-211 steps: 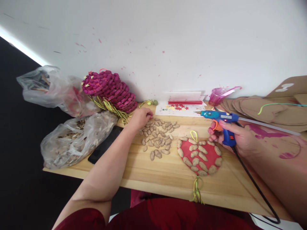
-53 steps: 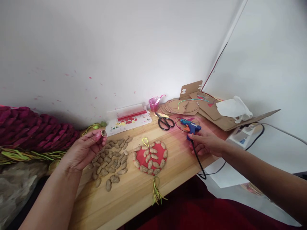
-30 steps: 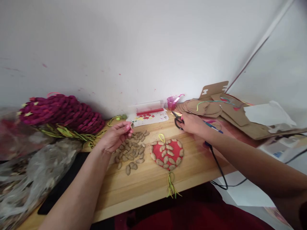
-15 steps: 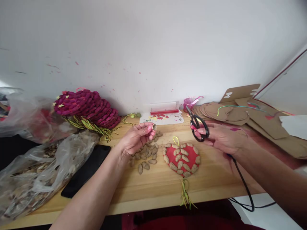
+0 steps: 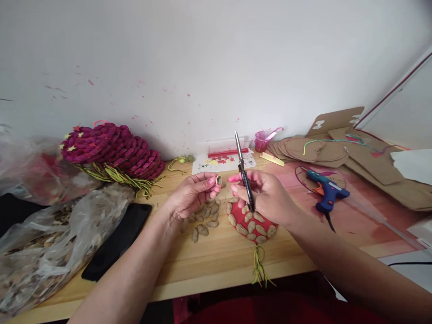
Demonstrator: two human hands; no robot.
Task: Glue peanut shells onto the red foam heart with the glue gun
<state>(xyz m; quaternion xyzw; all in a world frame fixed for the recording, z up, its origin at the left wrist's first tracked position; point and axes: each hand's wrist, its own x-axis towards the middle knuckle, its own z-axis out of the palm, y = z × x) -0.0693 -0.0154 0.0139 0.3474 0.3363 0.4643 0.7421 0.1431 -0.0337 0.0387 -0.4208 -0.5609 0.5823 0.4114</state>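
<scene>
Between the thumb and fingers of my left hand is a peanut shell, its hollow open end facing right. My right hand grips black-handled scissors with the blades pointing up and away. The two hands are close together above the table, and the scissors are apart from the shell. Below my right hand lies a red heart with peanut shells on it and a yellow-green tassel; the hand covers its upper right part. Loose peanut shells lie in a pile under my left hand.
A blue glue gun rests at right, near cardboard pieces. Behind are a pink cup and paper with small stars. At left are stacked magenta shell hearts, a plastic bag of shells and a black phone.
My right hand has moved left with the scissors, close to my left hand, uncovering the glue gun. The scissors have turned to point upward. My left hand still holds the shell.
</scene>
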